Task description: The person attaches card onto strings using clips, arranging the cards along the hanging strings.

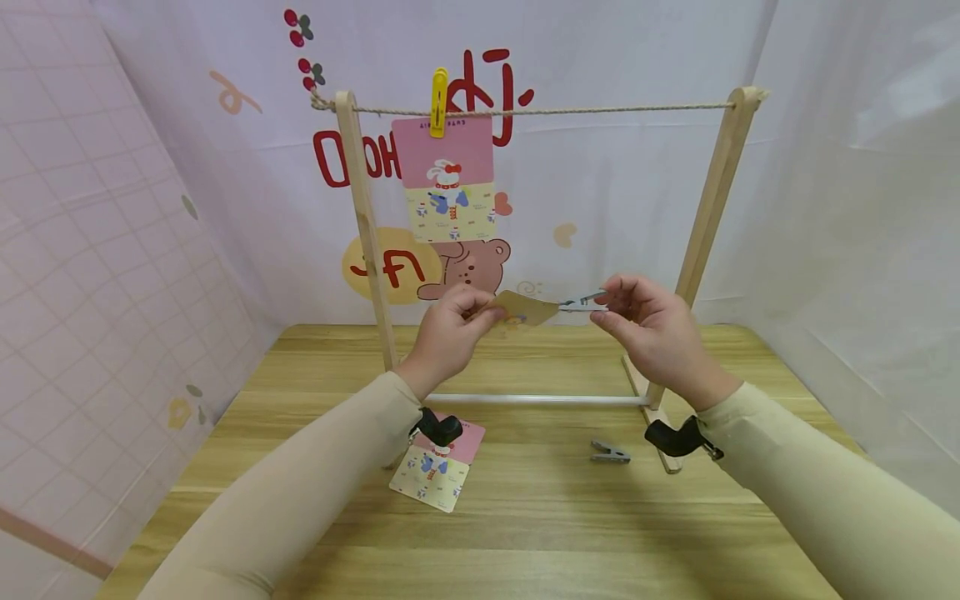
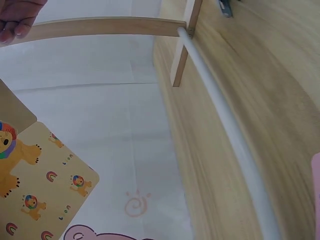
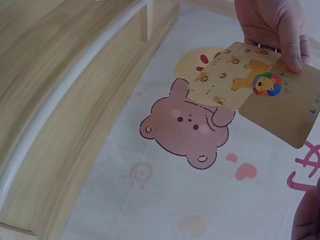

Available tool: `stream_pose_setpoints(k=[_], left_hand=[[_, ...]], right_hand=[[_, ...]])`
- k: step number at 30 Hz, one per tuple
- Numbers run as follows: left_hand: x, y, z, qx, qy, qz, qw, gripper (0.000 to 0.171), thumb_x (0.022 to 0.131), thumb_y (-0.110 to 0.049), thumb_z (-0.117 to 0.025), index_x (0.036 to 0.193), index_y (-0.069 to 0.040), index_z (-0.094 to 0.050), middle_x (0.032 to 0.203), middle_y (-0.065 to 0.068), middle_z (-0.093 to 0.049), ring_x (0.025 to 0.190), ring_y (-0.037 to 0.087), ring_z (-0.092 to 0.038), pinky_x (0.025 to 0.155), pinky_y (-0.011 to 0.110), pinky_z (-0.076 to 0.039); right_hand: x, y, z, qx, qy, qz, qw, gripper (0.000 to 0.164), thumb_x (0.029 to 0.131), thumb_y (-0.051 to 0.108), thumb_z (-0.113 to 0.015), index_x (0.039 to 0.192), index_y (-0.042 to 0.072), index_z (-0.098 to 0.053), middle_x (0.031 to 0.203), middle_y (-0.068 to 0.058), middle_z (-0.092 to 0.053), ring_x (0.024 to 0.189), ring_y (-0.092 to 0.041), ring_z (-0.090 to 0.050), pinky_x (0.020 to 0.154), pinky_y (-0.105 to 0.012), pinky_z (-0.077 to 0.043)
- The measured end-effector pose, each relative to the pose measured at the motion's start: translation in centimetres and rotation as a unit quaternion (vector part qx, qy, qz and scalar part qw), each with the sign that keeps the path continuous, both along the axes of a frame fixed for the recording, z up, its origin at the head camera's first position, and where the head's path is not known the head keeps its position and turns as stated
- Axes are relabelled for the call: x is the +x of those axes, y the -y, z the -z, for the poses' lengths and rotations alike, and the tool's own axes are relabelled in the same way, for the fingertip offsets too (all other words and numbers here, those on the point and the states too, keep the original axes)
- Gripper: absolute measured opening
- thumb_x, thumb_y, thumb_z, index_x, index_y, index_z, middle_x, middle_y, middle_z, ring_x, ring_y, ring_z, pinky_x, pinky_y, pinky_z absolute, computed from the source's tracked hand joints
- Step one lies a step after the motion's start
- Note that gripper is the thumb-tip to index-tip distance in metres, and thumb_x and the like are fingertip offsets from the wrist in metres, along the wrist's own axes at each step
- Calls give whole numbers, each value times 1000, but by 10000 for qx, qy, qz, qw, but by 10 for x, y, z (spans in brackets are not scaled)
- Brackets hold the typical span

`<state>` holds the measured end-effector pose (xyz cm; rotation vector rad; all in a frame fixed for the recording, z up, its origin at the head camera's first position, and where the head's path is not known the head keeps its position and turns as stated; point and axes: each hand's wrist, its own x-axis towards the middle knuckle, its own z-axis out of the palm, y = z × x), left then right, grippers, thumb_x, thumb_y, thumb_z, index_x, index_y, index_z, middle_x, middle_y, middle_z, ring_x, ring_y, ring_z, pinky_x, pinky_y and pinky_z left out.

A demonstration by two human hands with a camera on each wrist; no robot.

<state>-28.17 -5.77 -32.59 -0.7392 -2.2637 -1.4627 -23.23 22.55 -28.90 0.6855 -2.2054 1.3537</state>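
Observation:
My left hand (image 1: 450,333) pinches a tan card with a lion print (image 1: 534,310) between thumb and fingers, in front of the rope. In the right wrist view the lion card (image 3: 270,92) shows its printed face. With thumb and fingertips my right hand (image 1: 660,333) pinches a grey clothespin (image 1: 588,301) by its handle ends. The clothespin's tip meets the card's right end; whether it grips the card I cannot tell. A pink and yellow rabbit card (image 1: 447,187) hangs from the rope (image 1: 585,111) under a yellow clothespin (image 1: 438,102).
A wooden frame (image 1: 712,200) with a white lower bar (image 1: 540,400) stands on the wooden table (image 1: 540,533). Another rabbit card (image 1: 431,479) lies at the frame's left foot, partly behind my left wrist camera. A grey clothespin (image 1: 611,452) lies near the right foot.

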Motion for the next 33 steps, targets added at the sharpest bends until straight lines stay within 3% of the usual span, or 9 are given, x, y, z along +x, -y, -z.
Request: stream_pose_setpoints(k=[8,10,12,14,15,16,20,23,33], left_hand=[[-4,-5,-9,112,-125,-79,9998,12,101,-22,-73,96,-11,-77,93,2,-58,84,18,-51,74,29,-41],[-6,-7,-11,170,-217,-63,9996,12,100,-21,-74,96,-9,-77,90,3,-57,82,20,-51,87,26,-48],[-7,-8,-14,220,-289,-43,9993,12,100,-20,-74,96,-9,-77,88,2,-56,80,20,-51,106,25,-46],[-9,-10,-17,270,-395,1,9989,11,100,-18,-74,96,-8,-77,81,4,-54,79,21,-51,123,25,-33],[-10,-11,-18,295,-447,20,9986,11,100,-18,-74,97,-7,-77,79,4,-53,79,21,-52,128,25,-25],[-10,-11,-20,317,-473,32,9984,11,100,-17,-74,97,-7,-77,77,4,-52,79,21,-51,128,24,-24],[-10,-13,-23,457,-419,55,9981,10,100,-17,-74,99,-7,-77,82,3,-53,81,19,-50,98,24,-46],[-9,-14,-26,535,-298,49,9981,11,100,-19,-74,102,-8,-77,90,2,-57,84,17,-50,76,27,-42],[-10,-25,-40,708,-408,210,9964,15,100,-19,-73,104,-5,-76,95,5,-59,86,17,-51,75,25,-44]], right_hand=[[-1,-1,-16,74,-175,108,9998,19,94,-6,-73,111,-4,-65,95,17,-68,86,-3,-63,74,-11,-53],[-1,0,-20,106,-213,160,9996,19,94,-4,-74,111,-3,-66,95,17,-68,86,-3,-63,75,-11,-52],[-2,1,-24,122,-271,186,9994,19,94,-4,-74,111,-3,-66,95,17,-68,87,-3,-63,75,-11,-52],[-2,2,-28,119,-312,214,9992,19,94,-4,-74,111,-3,-66,94,18,-68,87,-3,-64,75,-11,-52],[-2,2,-29,106,-335,213,9992,19,94,-4,-74,111,-4,-67,94,18,-68,87,-3,-63,75,-10,-51],[-3,2,-31,94,-357,208,9991,19,93,-5,-74,111,-4,-67,94,18,-68,87,-2,-64,76,-10,-51],[-4,3,-36,64,-452,217,9987,19,93,-6,-74,110,-4,-68,93,18,-68,85,-2,-63,74,-11,-50],[-5,3,-42,43,-549,250,9982,20,92,-7,-75,110,-5,-67,93,18,-68,85,-1,-64,74,-11,-51],[-5,2,-65,21,-936,394,9948,21,90,-11,-74,109,-7,-67,92,14,-70,85,-1,-64,74,-11,-51]])
